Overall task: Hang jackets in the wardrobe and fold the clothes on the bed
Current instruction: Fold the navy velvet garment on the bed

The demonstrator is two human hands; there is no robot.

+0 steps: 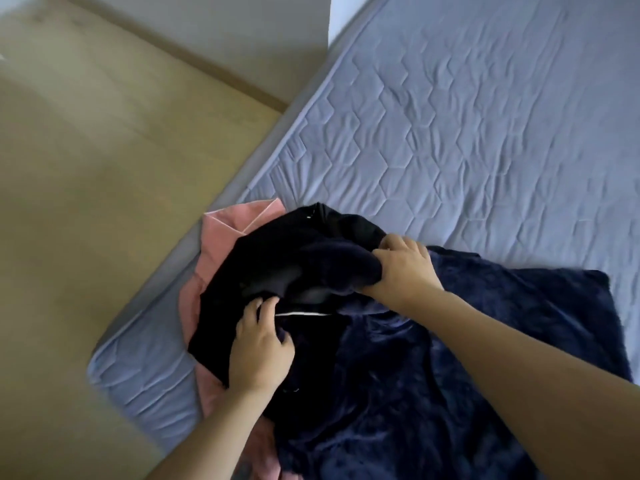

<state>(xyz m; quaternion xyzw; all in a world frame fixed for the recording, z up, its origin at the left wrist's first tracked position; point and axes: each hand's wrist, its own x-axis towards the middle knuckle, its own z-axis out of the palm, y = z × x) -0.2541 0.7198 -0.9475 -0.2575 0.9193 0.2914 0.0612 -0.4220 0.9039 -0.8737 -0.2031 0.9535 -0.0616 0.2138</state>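
A black garment [263,265] lies bunched near the bed's left corner, on top of a pink garment [221,237]. A dark navy fuzzy garment [467,358] spreads to the right of them, across the lower part of the bed [467,133]. My right hand [405,268] is closed on a bunched fold of the navy fabric where it overlaps the black garment. My left hand [259,344] presses on the dark fabric beside a thin white stripe, fingers curled into the cloth. The pink garment is mostly hidden under the dark ones.
The bed has a grey-blue quilted cover, bare across its upper right. Its rounded corner [104,362] sits at lower left. Beige floor [86,168] runs along the left, with a wall and skirting board [207,64] at the top.
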